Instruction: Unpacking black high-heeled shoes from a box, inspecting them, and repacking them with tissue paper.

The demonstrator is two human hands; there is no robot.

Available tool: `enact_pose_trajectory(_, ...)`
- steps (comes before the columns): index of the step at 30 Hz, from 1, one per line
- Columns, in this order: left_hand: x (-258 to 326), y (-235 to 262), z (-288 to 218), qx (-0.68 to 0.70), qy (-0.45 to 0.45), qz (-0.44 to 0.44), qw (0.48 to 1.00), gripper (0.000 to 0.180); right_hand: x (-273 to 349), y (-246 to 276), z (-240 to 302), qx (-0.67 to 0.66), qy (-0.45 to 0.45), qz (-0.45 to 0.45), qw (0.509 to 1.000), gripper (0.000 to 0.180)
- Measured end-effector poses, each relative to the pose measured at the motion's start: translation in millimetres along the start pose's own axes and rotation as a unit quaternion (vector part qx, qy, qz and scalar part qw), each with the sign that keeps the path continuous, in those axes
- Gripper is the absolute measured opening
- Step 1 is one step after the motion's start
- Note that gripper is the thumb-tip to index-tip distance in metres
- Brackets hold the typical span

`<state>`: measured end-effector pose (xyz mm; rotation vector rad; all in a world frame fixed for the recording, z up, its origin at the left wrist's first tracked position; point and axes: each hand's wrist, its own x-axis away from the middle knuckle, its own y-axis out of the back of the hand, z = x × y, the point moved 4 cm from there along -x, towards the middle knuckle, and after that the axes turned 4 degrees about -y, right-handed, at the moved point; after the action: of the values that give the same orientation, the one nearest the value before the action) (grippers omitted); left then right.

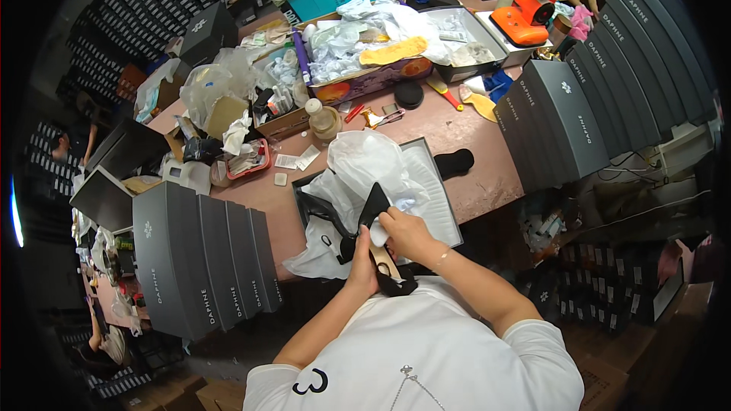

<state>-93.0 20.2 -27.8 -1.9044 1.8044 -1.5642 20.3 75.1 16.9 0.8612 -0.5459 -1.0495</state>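
Note:
My left hand [364, 265] is closed around a black pointed-toe shoe [374, 204], held toe up in front of me. Its beige insole and a black strap at the heel show. My right hand [410, 236] pinches a white wad [378, 233], probably tissue paper, at the shoe's opening. Just beyond lies an open shoebox [434, 175] with crumpled white tissue paper [365, 156] in and over it. The other black shoe [324, 211] rests on the paper at the box's left side.
Grey shoeboxes stand in a row at left [171, 259] and a tall stack at right [556, 118]. Behind are a carton of crumpled paper [335, 87], a glass pump bottle [324, 122], a brush [444, 93] and an orange device [522, 17]. A black insole-shaped piece [454, 163] lies right of the box.

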Motion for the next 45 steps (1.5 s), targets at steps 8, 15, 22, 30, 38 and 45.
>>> enact_pose_trajectory(8, 21, -3, 5, -0.042, -0.03, -0.129, 0.99, 0.029, -22, -31, -8, -0.068, -0.046, 0.008, 0.997, 0.086)
enact_pose_trajectory(15, 8, 27, 3, -0.029, -0.007, -0.112, 0.993, 0.037, -25, -67, -136, 0.113, -0.07, 0.028, 0.991, 0.045)
enact_pose_trajectory(22, 9, 22, -5, -0.002, -0.017, -0.162, 0.987, 0.038, 2, 4, -75, -0.163, -0.1, -0.052, 0.98, 0.036)
enact_pose_trajectory(30, -2, 12, -2, -0.031, -0.073, -0.052, 0.996, 0.031, 10, -10, -2, -0.066, 0.009, -0.068, 0.995, 0.024)
enact_pose_trajectory(38, 10, 18, 2, -0.004, -0.037, -0.043, 0.998, 0.04, 5, -15, 12, -0.097, 0.034, -0.104, 0.989, 0.022)
enact_pose_trajectory(45, 15, 21, 1, -0.026, -0.009, -0.041, 0.999, 0.048, -3, -32, 5, -0.078, 0.049, -0.076, 0.993, 0.027)
